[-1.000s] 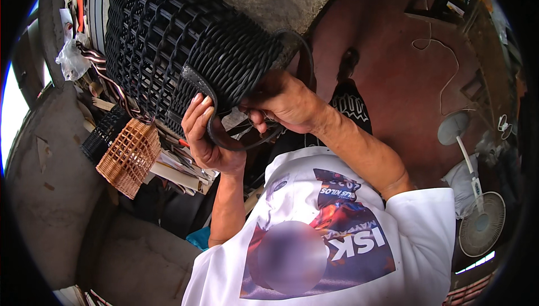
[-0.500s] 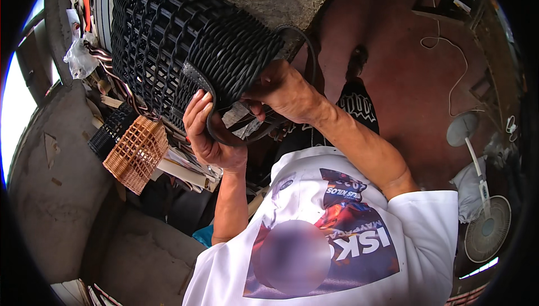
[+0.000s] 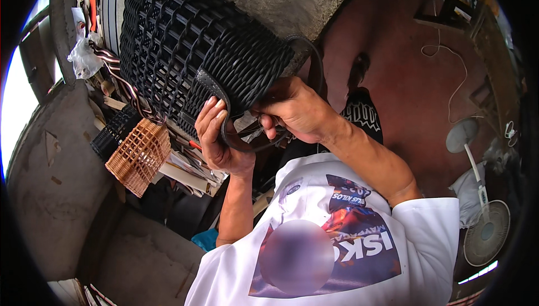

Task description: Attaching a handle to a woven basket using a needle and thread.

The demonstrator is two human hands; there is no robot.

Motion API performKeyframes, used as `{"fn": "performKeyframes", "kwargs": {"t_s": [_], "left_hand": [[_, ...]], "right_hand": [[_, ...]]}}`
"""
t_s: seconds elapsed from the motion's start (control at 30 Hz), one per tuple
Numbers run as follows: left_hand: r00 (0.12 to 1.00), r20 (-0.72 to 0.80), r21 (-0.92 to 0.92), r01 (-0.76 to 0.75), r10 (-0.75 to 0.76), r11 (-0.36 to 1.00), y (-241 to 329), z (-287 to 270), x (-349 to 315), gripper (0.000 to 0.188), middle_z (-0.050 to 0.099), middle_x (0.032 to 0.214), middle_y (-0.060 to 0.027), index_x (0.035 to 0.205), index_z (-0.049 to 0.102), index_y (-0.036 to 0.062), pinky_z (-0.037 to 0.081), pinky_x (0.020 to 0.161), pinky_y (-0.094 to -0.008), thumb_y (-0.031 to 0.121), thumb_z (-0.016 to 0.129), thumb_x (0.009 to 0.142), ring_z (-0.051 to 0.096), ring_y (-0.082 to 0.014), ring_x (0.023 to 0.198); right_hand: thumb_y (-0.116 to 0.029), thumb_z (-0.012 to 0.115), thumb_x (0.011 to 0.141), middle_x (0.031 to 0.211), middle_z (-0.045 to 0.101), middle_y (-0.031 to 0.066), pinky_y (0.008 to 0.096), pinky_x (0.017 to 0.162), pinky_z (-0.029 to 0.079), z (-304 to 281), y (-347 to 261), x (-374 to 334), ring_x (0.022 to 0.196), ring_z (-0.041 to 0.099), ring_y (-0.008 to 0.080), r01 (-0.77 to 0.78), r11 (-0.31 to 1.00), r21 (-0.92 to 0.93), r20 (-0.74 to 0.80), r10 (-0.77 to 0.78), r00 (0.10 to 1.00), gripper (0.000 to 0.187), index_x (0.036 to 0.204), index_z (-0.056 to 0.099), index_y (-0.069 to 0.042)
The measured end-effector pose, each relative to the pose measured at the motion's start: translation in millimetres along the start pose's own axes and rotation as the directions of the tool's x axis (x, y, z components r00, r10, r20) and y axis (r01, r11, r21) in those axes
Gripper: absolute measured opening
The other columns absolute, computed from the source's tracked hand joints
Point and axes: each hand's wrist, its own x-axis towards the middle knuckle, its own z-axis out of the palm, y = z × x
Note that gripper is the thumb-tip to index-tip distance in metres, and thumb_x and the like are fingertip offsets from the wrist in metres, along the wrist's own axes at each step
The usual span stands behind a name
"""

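While the left hand (image 3: pixel 219 137) cups the rim of the black woven basket (image 3: pixel 191 53) raised before the chest, the right hand (image 3: pixel 295 109) keeps its grip closed on the dark handle strap (image 3: pixel 247 144) at that rim.

Close head view, seemingly downward

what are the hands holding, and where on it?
Both hold the black woven basket at its rim end: left hand on the dark strap handle, right hand at the rim.
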Motion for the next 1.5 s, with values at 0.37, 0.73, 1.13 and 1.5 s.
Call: {"fn": "performKeyframes", "kwargs": {"t_s": [0.37,0.73,1.13,1.5], "left_hand": [[0.999,-0.032,-0.055,0.015,-0.016,0.998,-4,-1,-2,0.014,0.065,0.115,-0.0191,0.107,0.057,-0.0030,0.046,0.103,-0.0420,0.007,0.050,0.100,0.061,-0.0332,0.116],[0.996,-0.072,-0.092,0.051,-0.058,0.994,-1,1,0,0.013,0.068,0.110,-0.0178,0.105,0.060,-0.0026,0.045,0.103,-0.0436,-0.004,0.054,0.094,0.063,-0.0330,0.113],[0.997,-0.074,-0.123,0.017,-0.026,0.992,4,-1,9,0.016,0.071,0.109,-0.0150,0.103,0.063,-0.0019,0.048,0.101,-0.0398,-0.008,0.058,0.089,0.064,-0.0304,0.112],[0.993,-0.105,-0.204,0.033,-0.055,0.979,0,-1,8,0.026,0.071,0.109,-0.0131,0.104,0.068,-0.0009,0.048,0.100,-0.0398,-0.008,0.064,0.079,0.064,-0.0311,0.110]], "right_hand": [[-0.010,0.065,0.092,0.065,0.062,0.0076,0.0275,0.054,0.054,-12,8,11,0.057,0.063,0.0137,0.096,0.947,-0.307,0.021,-0.094,0.995,0.018,0.081,0.066,0.004],[0.002,0.056,0.090,0.074,0.071,0.0121,0.0291,0.065,0.058,6,16,16,0.069,0.072,0.0175,0.317,0.884,-0.343,0.052,-0.320,0.946,0.012,0.086,0.067,0.006],[-0.018,0.057,0.098,0.102,0.066,0.0122,0.0363,0.091,0.054,22,12,-17,0.093,0.067,0.0213,0.325,0.940,0.100,0.063,-0.332,0.941,0.027,0.114,0.054,0.003],[-0.017,0.070,0.093,0.089,0.067,0.0117,0.0292,0.071,0.059,34,15,-18,0.080,0.069,0.0150,0.350,0.862,-0.366,-0.168,-0.431,0.886,0.025,0.097,0.055,0.003]]}}
